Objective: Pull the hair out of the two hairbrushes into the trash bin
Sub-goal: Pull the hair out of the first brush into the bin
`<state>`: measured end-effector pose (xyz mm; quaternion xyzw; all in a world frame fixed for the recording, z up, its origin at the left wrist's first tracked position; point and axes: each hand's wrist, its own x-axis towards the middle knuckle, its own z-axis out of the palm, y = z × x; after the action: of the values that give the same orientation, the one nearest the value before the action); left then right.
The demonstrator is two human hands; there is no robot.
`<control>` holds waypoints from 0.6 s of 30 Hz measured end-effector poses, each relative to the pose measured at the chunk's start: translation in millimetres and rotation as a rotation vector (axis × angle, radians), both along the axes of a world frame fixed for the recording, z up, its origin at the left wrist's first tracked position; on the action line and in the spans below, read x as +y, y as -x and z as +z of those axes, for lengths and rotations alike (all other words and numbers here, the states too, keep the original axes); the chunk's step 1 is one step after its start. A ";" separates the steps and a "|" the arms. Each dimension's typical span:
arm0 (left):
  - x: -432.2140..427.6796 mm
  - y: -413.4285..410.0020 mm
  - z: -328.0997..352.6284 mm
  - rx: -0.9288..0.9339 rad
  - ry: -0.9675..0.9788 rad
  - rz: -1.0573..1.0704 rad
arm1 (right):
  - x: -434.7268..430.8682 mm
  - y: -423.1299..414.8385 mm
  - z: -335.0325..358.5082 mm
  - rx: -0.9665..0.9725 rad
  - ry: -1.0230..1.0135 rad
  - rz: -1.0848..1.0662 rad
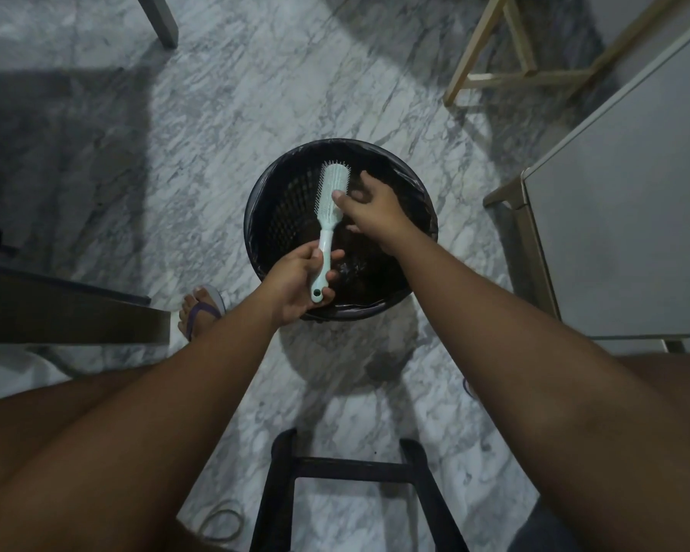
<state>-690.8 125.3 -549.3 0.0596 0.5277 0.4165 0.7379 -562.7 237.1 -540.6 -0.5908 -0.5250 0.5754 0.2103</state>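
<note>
Picking hair off the mint hairbrush (329,205) over the trash bin (423,201).

My left hand (295,284) grips the handle, holding the brush head above the bin. My right hand (369,205) sits loosely curled at the bristles, thumb touching them; I can't tell if it pinches any hair. Next, I judge: pinch strands, pull clear, drop inside.

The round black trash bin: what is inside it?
The round black trash bin holds a black liner and dark hair clumps; hands and the mint plastic hairbrush cover part of the bottom.
</note>
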 end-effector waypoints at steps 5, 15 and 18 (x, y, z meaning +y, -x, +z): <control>0.6 1.0 2.6 -0.038 -0.028 0.006 | -2.3 0.6 2.8 0.184 0.024 -0.111; 0.3 5.3 0.4 0.008 0.003 0.139 | 9.5 -12.2 4.2 -0.146 -0.380 -0.331; 0.1 8.6 -0.2 0.006 0.004 0.157 | 9.4 -20.1 -2.5 -0.264 -0.344 -0.278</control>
<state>-699.4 125.4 -549.5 0.0180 0.5338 0.4719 0.7015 -542.5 246.5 -543.1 -0.6829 -0.5516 0.3612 0.3145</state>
